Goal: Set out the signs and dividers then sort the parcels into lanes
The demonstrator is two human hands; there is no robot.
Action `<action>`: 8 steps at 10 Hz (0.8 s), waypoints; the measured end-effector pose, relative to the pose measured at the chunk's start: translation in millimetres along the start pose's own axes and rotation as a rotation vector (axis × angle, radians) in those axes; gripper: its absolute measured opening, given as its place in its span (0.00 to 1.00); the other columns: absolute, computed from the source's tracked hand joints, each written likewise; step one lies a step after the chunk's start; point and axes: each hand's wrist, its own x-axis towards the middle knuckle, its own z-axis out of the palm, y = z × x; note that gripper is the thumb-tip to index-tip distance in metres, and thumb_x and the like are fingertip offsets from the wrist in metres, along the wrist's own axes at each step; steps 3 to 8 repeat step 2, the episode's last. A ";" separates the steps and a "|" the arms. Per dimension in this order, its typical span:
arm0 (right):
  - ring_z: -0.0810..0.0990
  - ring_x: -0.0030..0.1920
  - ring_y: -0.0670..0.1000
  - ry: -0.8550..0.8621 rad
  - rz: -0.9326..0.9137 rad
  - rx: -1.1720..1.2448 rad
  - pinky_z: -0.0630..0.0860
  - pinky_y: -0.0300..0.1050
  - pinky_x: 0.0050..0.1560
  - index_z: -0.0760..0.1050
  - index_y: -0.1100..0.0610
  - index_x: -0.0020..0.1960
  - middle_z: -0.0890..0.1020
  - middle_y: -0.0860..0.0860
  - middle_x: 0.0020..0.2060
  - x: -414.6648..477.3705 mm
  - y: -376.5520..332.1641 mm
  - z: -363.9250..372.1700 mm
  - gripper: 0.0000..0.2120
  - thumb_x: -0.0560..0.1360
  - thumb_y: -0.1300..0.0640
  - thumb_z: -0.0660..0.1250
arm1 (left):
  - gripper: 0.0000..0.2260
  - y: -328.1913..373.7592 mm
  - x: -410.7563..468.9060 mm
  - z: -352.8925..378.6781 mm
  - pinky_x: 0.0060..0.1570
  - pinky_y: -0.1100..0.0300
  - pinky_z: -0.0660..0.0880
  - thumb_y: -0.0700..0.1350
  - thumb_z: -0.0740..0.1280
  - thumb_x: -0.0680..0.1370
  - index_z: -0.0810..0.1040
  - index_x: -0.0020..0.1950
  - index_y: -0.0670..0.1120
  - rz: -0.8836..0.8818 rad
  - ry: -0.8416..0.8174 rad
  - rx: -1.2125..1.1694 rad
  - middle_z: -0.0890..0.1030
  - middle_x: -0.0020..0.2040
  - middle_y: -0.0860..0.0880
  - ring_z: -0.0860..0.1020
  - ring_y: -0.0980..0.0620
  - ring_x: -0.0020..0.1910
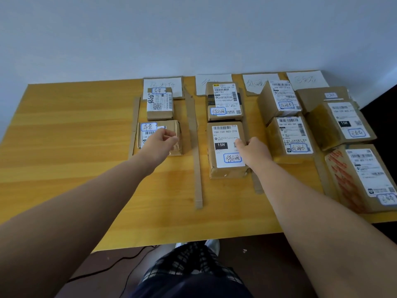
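- Left hand (160,139): held over the near parcel of the leftmost lane (171,125), fingers loosely curled with their tips close together. Nothing shows between them, and contact with the parcel cannot be judged.
- Right hand (254,150): placed at the right edge of the near parcel of the second lane (223,138), with fingertips (240,145) lying on its white label. The thumb is hidden, so it cannot be told whether the hand grips or only touches.
- Leftmost lane: a second, smaller parcel (160,104) lies farther back, touching the first sign (163,84).
- Second lane: a far parcel (224,100) sits just behind the near one, in front of the second sign (212,81).
- Third lane: a tilted far parcel (277,100) and a near parcel (290,138) lie below the third sign (256,82).
- Rightmost lane: a flat far parcel (318,96), a middle parcel (341,123) and a large near parcel (361,179) run from the fourth sign (307,79) to the near right.
- Dividers: a short cardboard strip (135,123) bounds the leftmost lane on its left, a long strip (196,160) separates the first two lanes, and a third strip (257,187) shows beneath the right forearm.
- Support: all items rest on a yellow wooden table (64,136) set against a pale wall (193,29).
- Below the near table edge: chequered shorts (193,263), a white shoe (212,246) and a dark cable (107,267) on the floor.
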 end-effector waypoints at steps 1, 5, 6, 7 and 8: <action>0.76 0.36 0.50 0.026 -0.014 -0.010 0.67 0.42 0.29 0.67 0.59 0.61 0.78 0.52 0.43 -8.7 -4.9 -6.9 0.21 0.80 0.43 0.55 | 0.02 10.1 -4.9 -12.3 0.56 0.49 0.75 0.46 0.62 0.80 0.74 0.50 0.51 0.012 -0.003 0.005 0.77 0.48 0.50 0.78 0.48 0.51; 0.72 0.33 0.49 0.086 -0.068 -0.004 0.64 0.43 0.28 0.68 0.57 0.52 0.74 0.51 0.37 -14.9 -7.3 -16.0 0.16 0.80 0.44 0.55 | 0.05 20.2 -9.4 -21.3 0.54 0.51 0.75 0.47 0.62 0.80 0.74 0.54 0.48 0.063 0.009 0.012 0.78 0.51 0.49 0.78 0.49 0.52; 0.72 0.33 0.49 0.086 -0.068 -0.004 0.64 0.43 0.28 0.68 0.57 0.52 0.74 0.51 0.37 -14.9 -7.3 -16.0 0.16 0.80 0.44 0.55 | 0.05 20.2 -9.4 -21.3 0.54 0.51 0.75 0.47 0.62 0.80 0.74 0.54 0.48 0.063 0.009 0.012 0.78 0.51 0.49 0.78 0.49 0.52; 0.72 0.33 0.49 0.086 -0.068 -0.004 0.64 0.43 0.28 0.68 0.57 0.52 0.74 0.51 0.37 -14.9 -7.3 -16.0 0.16 0.80 0.44 0.55 | 0.05 20.2 -9.4 -21.3 0.54 0.51 0.75 0.47 0.62 0.80 0.74 0.54 0.48 0.063 0.009 0.012 0.78 0.51 0.49 0.78 0.49 0.52; 0.72 0.33 0.49 0.086 -0.068 -0.004 0.64 0.43 0.28 0.68 0.57 0.52 0.74 0.51 0.37 -14.9 -7.3 -16.0 0.16 0.80 0.44 0.55 | 0.05 20.2 -9.4 -21.3 0.54 0.51 0.75 0.47 0.62 0.80 0.74 0.54 0.48 0.063 0.009 0.012 0.78 0.51 0.49 0.78 0.49 0.52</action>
